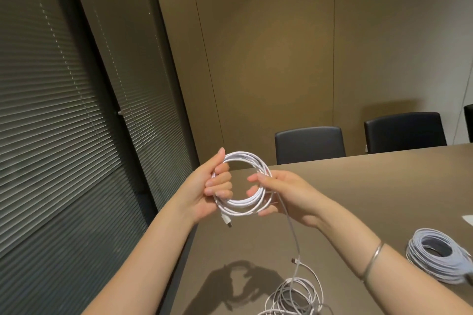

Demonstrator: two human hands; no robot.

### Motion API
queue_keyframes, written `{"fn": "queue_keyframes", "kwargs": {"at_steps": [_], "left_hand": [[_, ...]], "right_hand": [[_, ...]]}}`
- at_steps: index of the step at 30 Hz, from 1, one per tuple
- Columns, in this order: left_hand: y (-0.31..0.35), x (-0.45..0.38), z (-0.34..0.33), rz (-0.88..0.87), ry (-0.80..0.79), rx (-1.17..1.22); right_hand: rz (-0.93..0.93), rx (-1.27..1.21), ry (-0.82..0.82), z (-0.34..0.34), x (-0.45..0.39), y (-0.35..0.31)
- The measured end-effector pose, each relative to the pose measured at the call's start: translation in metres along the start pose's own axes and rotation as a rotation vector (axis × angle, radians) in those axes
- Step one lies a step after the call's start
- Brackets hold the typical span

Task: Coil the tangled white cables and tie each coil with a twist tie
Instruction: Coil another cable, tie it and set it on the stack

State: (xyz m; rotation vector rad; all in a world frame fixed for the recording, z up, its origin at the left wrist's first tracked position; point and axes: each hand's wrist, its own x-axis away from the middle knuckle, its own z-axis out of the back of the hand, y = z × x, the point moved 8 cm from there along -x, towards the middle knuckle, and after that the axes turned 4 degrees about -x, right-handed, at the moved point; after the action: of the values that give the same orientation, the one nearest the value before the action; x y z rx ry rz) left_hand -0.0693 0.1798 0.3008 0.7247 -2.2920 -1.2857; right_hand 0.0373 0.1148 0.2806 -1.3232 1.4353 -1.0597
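Cable coil [243, 186] gripped by both hands' fingers [220, 181]; loose tangle [294, 296] cut off below.

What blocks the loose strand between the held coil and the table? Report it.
Nothing visible does. The loose strand hangs freely from the coil, gripped by left hand and right hand, to the table.

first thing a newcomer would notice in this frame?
The white cable coil held up above the near corner of the table, gripped by the left hand on one side and the right hand on the other. A loose strand drops from it to a tangled cable heap at the bottom edge. A bigger wound coil lies far right.
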Motion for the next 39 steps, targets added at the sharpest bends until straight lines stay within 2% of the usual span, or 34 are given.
{"fn": "queue_keyframes", "kwargs": {"at_steps": [3,6,10,14,22,26,30,32,34,37,39], "left_hand": [[-0.007,0.003,0.002,0.080,-0.019,-0.022],[-0.009,0.004,0.009,0.081,-0.025,0.001],[0.000,0.003,0.016,-0.001,0.002,0.026],[0.031,0.003,0.028,-0.124,0.038,0.083],[0.076,0.001,0.066,-0.320,0.214,0.133],[0.090,0.003,0.074,-0.375,0.254,0.149],[0.102,0.007,0.072,-0.418,0.258,0.145],[0.102,0.008,0.070,-0.422,0.263,0.108],[0.099,0.008,0.072,-0.422,0.285,0.046],[0.093,0.007,0.075,-0.432,0.330,-0.072],[0.090,0.006,0.075,-0.443,0.366,-0.172]], "right_hand": [[0.012,0.079,0.014,0.007,-0.002,-0.002],[0.042,0.159,0.017,0.010,-0.006,-0.002],[0.077,0.218,0.022,0.018,-0.010,0.002],[-0.035,0.301,-0.025,0.030,-0.011,0.034],[-0.117,0.200,-0.018,0.053,-0.014,0.095],[-0.114,0.164,-0.030,0.048,-0.016,0.105],[-0.152,0.235,-0.107,0.032,-0.011,0.122],[-0.114,0.240,-0.049,0.030,-0.010,0.122],[-0.024,0.241,0.092,0.032,-0.011,0.109],[0.121,0.498,0.236,0.026,-0.010,0.074],[0.196,0.782,0.214,0.007,-0.007,0.050]]}}
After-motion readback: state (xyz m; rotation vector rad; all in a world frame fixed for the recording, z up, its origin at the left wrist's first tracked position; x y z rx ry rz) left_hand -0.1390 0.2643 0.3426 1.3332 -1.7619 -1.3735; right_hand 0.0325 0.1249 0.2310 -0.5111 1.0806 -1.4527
